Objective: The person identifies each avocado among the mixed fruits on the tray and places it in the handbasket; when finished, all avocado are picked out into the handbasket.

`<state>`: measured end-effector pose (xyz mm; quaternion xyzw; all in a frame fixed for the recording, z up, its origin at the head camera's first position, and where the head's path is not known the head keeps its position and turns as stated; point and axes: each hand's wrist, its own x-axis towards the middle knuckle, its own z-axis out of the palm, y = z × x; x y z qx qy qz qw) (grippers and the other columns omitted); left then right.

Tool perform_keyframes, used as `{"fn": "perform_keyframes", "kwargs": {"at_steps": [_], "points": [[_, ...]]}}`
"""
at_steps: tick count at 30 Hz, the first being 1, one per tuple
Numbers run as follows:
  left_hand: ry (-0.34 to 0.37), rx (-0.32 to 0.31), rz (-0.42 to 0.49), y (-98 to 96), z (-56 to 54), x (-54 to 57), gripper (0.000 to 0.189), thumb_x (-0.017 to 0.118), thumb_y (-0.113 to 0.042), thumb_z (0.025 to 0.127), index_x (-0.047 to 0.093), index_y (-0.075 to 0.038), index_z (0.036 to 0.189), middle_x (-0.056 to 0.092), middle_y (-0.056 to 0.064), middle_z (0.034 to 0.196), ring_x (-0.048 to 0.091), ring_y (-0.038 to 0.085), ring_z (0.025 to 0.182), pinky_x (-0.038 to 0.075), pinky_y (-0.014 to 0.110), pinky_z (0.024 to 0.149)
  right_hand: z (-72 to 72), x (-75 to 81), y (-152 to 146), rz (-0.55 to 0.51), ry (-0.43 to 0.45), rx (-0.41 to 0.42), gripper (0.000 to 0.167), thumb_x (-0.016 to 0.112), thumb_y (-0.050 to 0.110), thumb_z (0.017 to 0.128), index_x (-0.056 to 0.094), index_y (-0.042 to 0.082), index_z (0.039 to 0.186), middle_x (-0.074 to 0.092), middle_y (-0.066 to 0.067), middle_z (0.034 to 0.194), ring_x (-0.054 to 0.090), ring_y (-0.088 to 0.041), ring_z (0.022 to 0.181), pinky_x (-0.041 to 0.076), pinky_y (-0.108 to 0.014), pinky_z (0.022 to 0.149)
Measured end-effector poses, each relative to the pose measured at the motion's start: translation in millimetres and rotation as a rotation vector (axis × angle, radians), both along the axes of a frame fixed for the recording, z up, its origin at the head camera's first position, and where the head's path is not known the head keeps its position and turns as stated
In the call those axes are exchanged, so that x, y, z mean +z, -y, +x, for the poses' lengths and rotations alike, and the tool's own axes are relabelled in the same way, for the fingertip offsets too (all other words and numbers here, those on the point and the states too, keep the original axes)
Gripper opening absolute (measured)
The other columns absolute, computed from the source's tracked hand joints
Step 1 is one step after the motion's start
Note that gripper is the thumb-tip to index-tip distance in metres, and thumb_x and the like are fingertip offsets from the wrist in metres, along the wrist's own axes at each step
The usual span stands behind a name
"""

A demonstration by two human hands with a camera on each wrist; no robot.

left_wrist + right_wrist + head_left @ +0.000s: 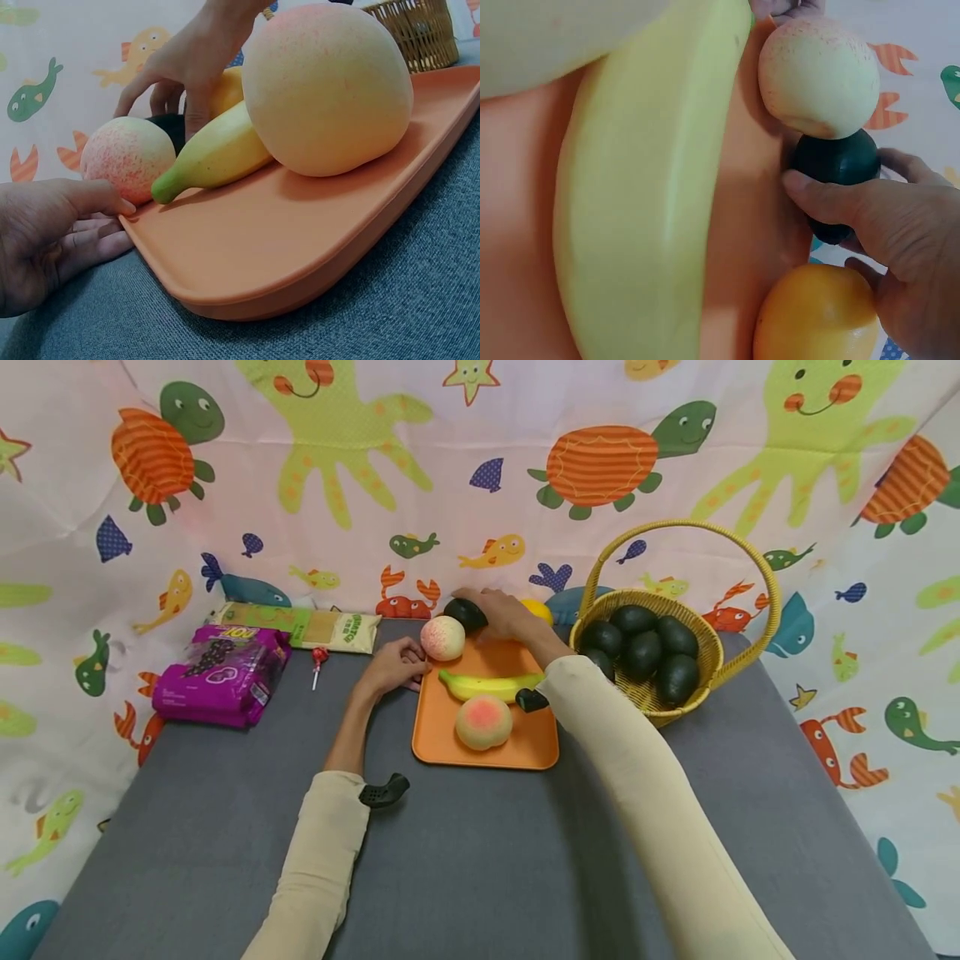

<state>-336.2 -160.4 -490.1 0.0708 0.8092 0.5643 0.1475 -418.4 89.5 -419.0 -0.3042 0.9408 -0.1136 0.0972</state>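
Observation:
My right hand (pixel 506 614) grips a dark avocado (pixel 838 161) at the far edge of the orange tray (pixel 442 745), thumb on the near side. Against the avocado sits a speckled pink-and-cream peach (pixel 442 638) in the tray's far left corner. With the thumb on its rim and fingers beneath, my left hand (pixel 52 236) pinches the tray's left edge beside that peach. A banana (pixel 491 686) lies across the middle of the tray, and a larger peach (pixel 483 722) is in front of it. Close by the right hand's lower fingers is a yellow-orange fruit (pixel 814 319).
Right of the tray stands a yellow wicker basket (pixel 714 653) with a tall handle, holding several avocados (pixel 642 653). On the left are a purple bag (pixel 217 675), a red lollipop (pixel 319 656) and a flat green-and-tan packet (pixel 330 629). A sea-animal curtain (pixel 450 468) hangs behind.

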Motion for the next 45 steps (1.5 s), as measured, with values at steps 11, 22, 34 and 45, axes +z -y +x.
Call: {"fn": "perform_keyframes", "kwargs": {"at_steps": [11,22,34,45], "points": [[-0.017,0.013,-0.011,1.7,-1.2,-4.6,0.034,0.071,-0.017,0.099,0.058,0.003,0.123,0.063,0.015,0.100,0.069,0.012,0.073,0.066,0.027,0.065,3.7,1.3,-3,-0.146,-0.012,-0.070,0.069,0.074,0.006,0.095,0.043,0.013,0.157,0.051,-0.023,0.146,0.049,-0.038,0.131,0.042,-0.052,0.122],[-0.056,0.020,-0.018,0.9,-1.9,-5.9,0.031,0.069,-0.015,0.099,0.059,0.002,0.123,0.064,0.018,0.103,0.069,0.013,0.075,0.067,0.029,0.067,0.3,9.9,-12,-0.345,0.048,-0.063,0.070,0.072,0.006,0.092,0.040,-0.003,0.153,0.047,-0.027,0.153,0.048,-0.040,0.138,0.042,-0.049,0.123],[0.000,0.022,-0.019,1.0,-3.1,-5.6,0.039,0.069,-0.017,0.100,0.057,0.004,0.130,0.064,0.016,0.106,0.068,0.011,0.075,0.066,0.026,0.066,17.7,40.9,-21,-0.643,0.257,-0.046,0.074,0.055,0.005,0.101,0.019,0.010,0.166,0.039,-0.026,0.158,0.060,-0.041,0.125,0.057,-0.053,0.107],[-0.020,0.033,-0.031,-1.3,-0.9,-5.4,0.034,0.070,-0.016,0.098,0.057,0.003,0.124,0.063,0.018,0.105,0.068,0.012,0.074,0.066,0.027,0.066,34.0,63.3,-35,-0.680,0.369,-0.060,0.061,0.044,0.018,0.104,0.025,0.011,0.162,0.049,-0.027,0.146,0.056,-0.032,0.100,0.049,-0.035,0.084]]}}
